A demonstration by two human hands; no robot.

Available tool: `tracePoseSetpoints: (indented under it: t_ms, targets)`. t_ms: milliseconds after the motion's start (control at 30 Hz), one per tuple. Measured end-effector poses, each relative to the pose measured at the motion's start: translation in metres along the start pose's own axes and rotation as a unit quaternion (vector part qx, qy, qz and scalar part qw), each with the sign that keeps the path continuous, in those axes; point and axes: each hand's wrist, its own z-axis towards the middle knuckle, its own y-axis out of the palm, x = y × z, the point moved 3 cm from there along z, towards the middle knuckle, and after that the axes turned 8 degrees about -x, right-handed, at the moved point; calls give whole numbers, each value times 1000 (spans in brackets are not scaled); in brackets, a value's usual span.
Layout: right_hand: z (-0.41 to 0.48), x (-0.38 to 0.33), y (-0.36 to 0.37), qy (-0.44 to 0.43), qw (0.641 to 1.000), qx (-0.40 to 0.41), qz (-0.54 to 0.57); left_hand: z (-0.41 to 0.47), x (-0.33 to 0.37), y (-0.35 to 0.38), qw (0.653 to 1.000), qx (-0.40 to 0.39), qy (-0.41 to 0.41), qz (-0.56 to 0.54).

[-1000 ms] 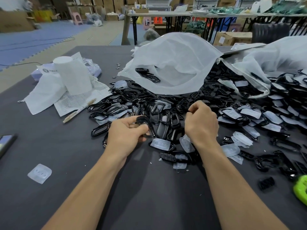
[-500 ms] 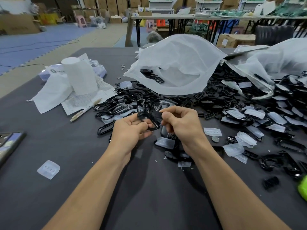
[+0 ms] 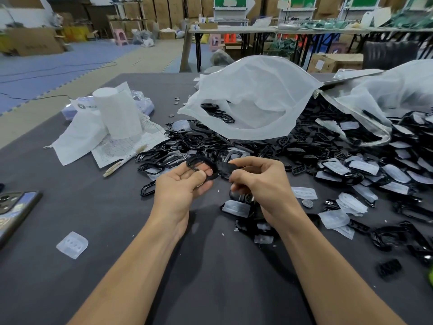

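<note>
Left grip [image 3: 180, 186] curled round the black loop [image 3: 198, 163], right grip [image 3: 262, 184] pinching the black insert [image 3: 225, 168], parts touching between both grips, above the middle of the tabletop [image 3: 105, 219]

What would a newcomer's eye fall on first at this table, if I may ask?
First, the sprawling heap of black plastic parts across the middle and right of the dark table, with a white bag lying over its far side. Then, at the centre, the left hand holds a black frame while the right hand pinches a small black piece at its edge.
</note>
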Motion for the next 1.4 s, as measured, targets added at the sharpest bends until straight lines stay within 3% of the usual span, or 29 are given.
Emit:
tracePoseSetpoints:
  t_ms: [167,300,467,600,767,900,1033,1233,1400]
  targets:
    - [-1,-2,0,0,998,-28,-54,1,1,3,999,13,28,37]
    - [-2,-5,-1,-13,984,-44,-172,-3,3,5,984,-12,85,159]
    - [-3,-4,5,2,991,-32,-127,-9,3,12,951,-66,114,279]
    - [-6,-4,7,-8,995,33,-93,-16,1,15,960,-117,78,244]
    - [-11,-9,16,-80,970,85,-213,-17,0,17,968,-96,55,225]
    - [-10,-14,14,-114,966,40,-227,-16,0,14,986,-87,-14,140]
    - [-7,-11,11,-80,963,14,-256,-19,1,13,988,-93,-38,117]
    - [-5,-5,12,-57,959,-3,-279,-18,2,11,945,-98,28,310]
    - [-2,-1,6,-28,983,-25,-178,-19,0,17,963,-133,8,233]
